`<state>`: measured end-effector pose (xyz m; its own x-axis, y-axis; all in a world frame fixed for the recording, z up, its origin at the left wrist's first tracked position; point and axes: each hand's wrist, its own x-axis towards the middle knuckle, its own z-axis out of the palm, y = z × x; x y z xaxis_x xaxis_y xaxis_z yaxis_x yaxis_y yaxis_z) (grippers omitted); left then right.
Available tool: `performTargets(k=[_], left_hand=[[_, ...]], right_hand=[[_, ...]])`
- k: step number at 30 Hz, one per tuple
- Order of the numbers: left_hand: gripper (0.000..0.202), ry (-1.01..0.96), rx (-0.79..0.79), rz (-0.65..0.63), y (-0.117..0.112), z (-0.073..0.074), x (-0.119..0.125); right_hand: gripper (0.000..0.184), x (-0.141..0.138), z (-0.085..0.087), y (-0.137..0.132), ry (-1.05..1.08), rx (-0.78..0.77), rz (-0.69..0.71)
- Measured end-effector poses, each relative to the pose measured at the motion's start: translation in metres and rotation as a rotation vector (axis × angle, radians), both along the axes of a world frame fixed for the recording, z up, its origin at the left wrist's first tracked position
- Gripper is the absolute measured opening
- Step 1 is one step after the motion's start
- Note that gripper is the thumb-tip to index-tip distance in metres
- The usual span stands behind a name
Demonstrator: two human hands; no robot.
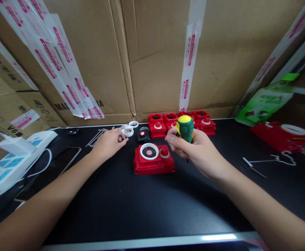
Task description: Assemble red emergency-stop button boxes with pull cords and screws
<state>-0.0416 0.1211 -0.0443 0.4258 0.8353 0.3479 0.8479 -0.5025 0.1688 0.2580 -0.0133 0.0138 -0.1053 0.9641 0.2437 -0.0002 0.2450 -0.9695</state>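
Red box [154,167] is sitting near the middle of the desk [147,209], its white ring [149,158] facing up. The right hand [198,148] is gripping a screwdriver [185,130] upright, fingers wrapped round the handle, just beside the box; I can't tell whether the tip is touching anything. The left hand [112,142] is resting beside the metal rods [96,137] and the loose white rings [133,124], fingers narrow and curled; whether it is pinching anything, I can't tell. To my eye, the person is picking out a small part with the driver at the ready, and the next move seems to be calling for a fine pinch. The box is showing a glossy, plastic-looking red, blocky above a wider base; its smooth ring is circling a dark disc [149,152] beside a rounded red button [164,151]. The bulbous green handle is wearing a yellow cap, and the thin rods are gleaming.
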Motion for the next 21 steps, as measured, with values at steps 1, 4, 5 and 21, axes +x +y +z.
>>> performTargets(k=[1, 4, 5, 21], left_hand=[[0.017, -0.007, 0.003, -0.002, 0.000, 0.000, 0.000], [0.010, -0.035, 0.010, -0.015, -0.001, 0.002, -0.003], [0.009, -0.049, 0.016, -0.015, -0.001, 0.004, -0.004], [0.030, -0.179, 0.141, -0.122, 0.027, 0.013, -0.006]], right_hand=[[0.030, 0.000, 0.000, 0.000, 0.002, 0.003, 0.001], [0.029, 0.001, 0.000, 0.000, 0.005, 0.008, 0.000], [0.029, 0.001, 0.000, 0.000, 0.006, 0.007, 0.000], [0.026, 0.000, 0.013, -0.004, 0.104, 0.002, 0.007]])
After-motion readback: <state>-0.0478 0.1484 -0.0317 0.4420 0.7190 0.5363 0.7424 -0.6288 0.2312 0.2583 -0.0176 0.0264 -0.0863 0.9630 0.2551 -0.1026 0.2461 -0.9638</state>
